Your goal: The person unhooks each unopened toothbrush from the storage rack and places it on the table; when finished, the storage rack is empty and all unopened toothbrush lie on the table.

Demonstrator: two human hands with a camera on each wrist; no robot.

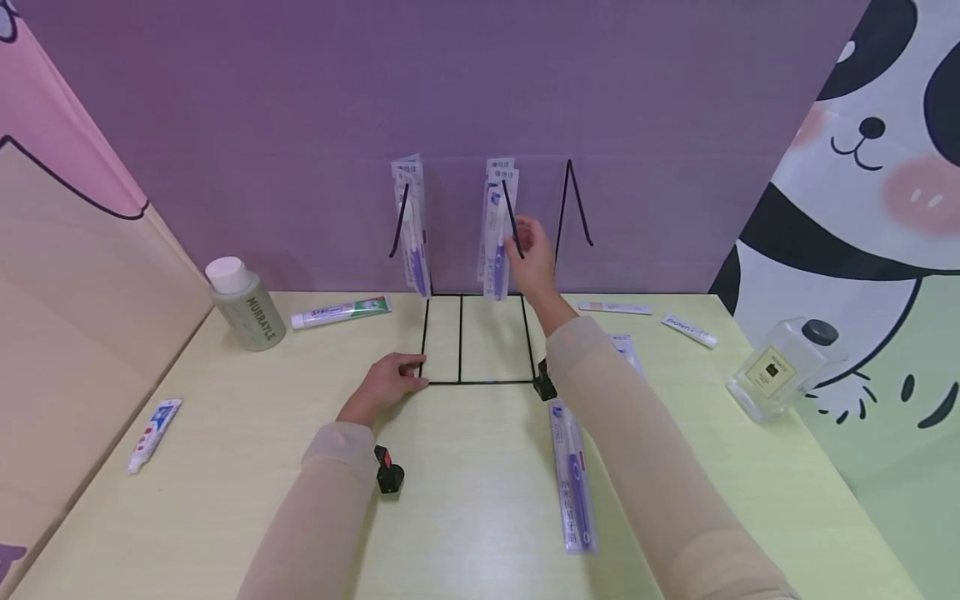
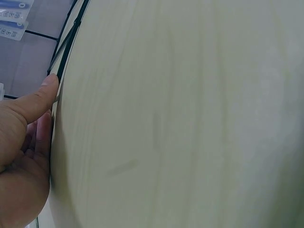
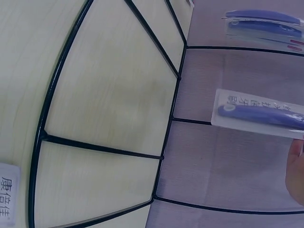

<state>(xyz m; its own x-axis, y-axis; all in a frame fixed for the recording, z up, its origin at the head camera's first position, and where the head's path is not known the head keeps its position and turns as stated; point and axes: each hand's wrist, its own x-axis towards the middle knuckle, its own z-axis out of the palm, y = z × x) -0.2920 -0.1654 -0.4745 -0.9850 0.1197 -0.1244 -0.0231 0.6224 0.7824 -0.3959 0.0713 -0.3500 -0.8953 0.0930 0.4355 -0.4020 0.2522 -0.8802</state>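
Observation:
A black wire display rack [image 1: 480,382] stands on the table against the purple backdrop. My left hand [image 1: 392,385] holds the front left corner of its base between thumb and fingers; the left wrist view shows the thumb [image 2: 42,99] on the wire. Packaged toothbrushes [image 1: 495,208] hang from the middle hook, and my right hand [image 1: 534,260] pinches the right edge of the front package, though its fingertips are partly hidden. More packaged toothbrushes [image 1: 411,225] hang on the left hook. The right hook [image 1: 567,192] carries nothing.
Another packaged toothbrush [image 1: 573,479] lies by the right forearm, with one more [image 1: 626,350] partly behind it. Around the rack are toothpaste tubes [image 1: 341,312], a grey-green bottle [image 1: 247,304], a clear bottle [image 1: 783,367] and a small box [image 1: 615,308]. Black wrist devices [image 1: 389,473] sit near both wrists.

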